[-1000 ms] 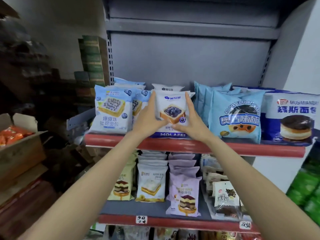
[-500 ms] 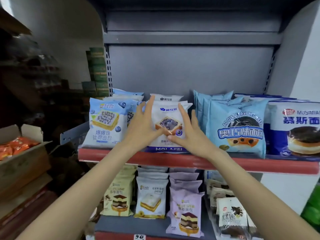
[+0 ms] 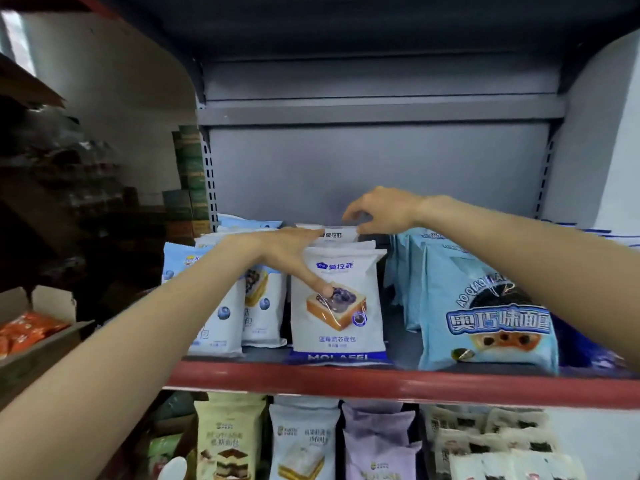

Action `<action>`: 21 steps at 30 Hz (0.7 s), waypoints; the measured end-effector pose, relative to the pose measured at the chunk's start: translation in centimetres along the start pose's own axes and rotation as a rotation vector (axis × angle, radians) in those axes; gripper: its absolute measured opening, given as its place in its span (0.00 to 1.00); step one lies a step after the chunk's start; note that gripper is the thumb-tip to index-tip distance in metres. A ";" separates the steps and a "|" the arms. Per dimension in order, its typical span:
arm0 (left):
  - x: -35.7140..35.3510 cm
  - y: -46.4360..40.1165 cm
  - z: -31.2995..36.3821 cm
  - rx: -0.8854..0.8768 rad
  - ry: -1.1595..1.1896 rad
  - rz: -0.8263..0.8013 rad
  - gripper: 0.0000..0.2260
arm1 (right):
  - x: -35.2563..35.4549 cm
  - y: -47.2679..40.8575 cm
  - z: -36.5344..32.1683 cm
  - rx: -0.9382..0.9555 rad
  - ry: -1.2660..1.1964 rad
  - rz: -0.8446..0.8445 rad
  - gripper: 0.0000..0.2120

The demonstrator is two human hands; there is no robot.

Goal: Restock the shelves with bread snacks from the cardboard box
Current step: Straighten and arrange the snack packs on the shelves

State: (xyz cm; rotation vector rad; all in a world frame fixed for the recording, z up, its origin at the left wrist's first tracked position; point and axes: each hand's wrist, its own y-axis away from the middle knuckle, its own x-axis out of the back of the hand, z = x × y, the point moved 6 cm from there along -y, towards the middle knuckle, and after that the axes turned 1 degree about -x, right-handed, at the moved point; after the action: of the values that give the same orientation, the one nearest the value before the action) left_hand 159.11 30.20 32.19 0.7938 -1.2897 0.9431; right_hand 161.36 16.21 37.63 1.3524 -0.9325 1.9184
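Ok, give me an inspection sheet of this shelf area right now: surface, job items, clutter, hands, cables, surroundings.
Surface: red-edged shelf, stocked.
Job's things: white blueberry bread packs upright in a row; cardboard box at left holds orange packets.
Clutter: nothing seen.
Hands: left hand lies on the front pack, thumb on its face; right hand pinches the top edge of a rear pack.
Cables: nothing seen.
Surroundings: light blue packs to the right; lower shelf packs; green cartons behind.
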 end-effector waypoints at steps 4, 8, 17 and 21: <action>-1.2 -1.0 -1.3 0.060 -0.085 -0.036 0.57 | -1.9 -3.2 0.7 0.034 0.049 -0.110 0.21; -1.1 -1.2 -0.9 0.043 -0.168 -0.002 0.53 | -4.0 -5.6 1.0 0.019 -0.028 -0.215 0.26; -1.5 -1.9 -1.5 0.014 -0.105 -0.031 0.49 | -7.5 -9.8 2.0 0.024 0.012 -0.346 0.29; -1.6 -1.9 -1.6 -0.016 -0.094 -0.006 0.47 | -6.7 -10.1 2.0 0.151 0.102 -0.224 0.26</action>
State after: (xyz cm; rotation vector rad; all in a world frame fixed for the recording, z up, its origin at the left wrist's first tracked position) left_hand 161.47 30.61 30.51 0.8377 -1.3743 0.8986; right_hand 172.45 19.78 33.72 1.3672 -0.5705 1.8936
